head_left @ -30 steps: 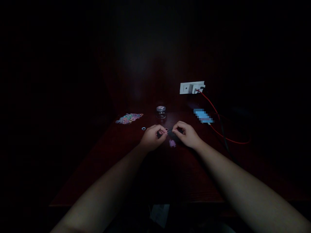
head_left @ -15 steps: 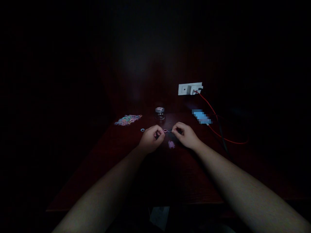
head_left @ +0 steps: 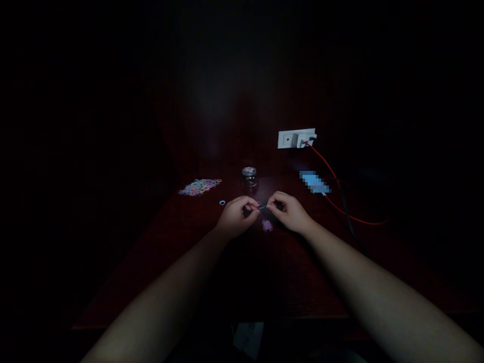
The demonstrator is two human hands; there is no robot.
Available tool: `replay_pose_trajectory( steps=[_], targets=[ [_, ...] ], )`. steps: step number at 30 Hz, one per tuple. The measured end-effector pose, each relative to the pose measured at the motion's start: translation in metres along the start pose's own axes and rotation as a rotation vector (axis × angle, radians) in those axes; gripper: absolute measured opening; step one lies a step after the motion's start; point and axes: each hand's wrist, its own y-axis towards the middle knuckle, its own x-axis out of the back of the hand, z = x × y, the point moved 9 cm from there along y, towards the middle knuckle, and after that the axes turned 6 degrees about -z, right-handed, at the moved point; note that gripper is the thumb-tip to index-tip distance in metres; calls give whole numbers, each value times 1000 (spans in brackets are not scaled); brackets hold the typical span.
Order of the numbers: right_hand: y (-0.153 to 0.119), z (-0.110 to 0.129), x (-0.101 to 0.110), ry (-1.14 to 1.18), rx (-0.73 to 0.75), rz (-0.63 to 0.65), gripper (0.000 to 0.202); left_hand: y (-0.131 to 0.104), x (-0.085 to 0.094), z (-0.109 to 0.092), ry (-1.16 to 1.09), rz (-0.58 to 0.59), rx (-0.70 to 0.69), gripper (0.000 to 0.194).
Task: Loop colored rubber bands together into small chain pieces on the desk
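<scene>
The left hand [head_left: 237,216] and the right hand [head_left: 290,212] are both pinching, thumb and forefinger almost together, and a thin blue band [head_left: 262,207] is spanning the small gap between their tips. Its long axis is running from left fingers to right. Neither hand is being nearer: each is seemingly holding one end. A pink ring [head_left: 259,203] is showing just beyond the left fingertips; purple bands [head_left: 267,226] are lying on the near side of the gap.
</scene>
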Motion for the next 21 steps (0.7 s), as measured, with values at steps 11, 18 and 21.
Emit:
replay_pose_trajectory(
  steps=[11, 18, 21],
  targets=[
    [-1, -3, -7, -41, -7, 55, 7, -2, -12, -9, 18, 175, -34, 6],
    [0, -13, -5, -98, -61, 63, 7, -12, -30, -15, -13, 394, -22, 8],
    [-2, -10, -12, -86, -43, 128, 7, -11, -30, -9, 23, 366, -12, 8]
  ],
)
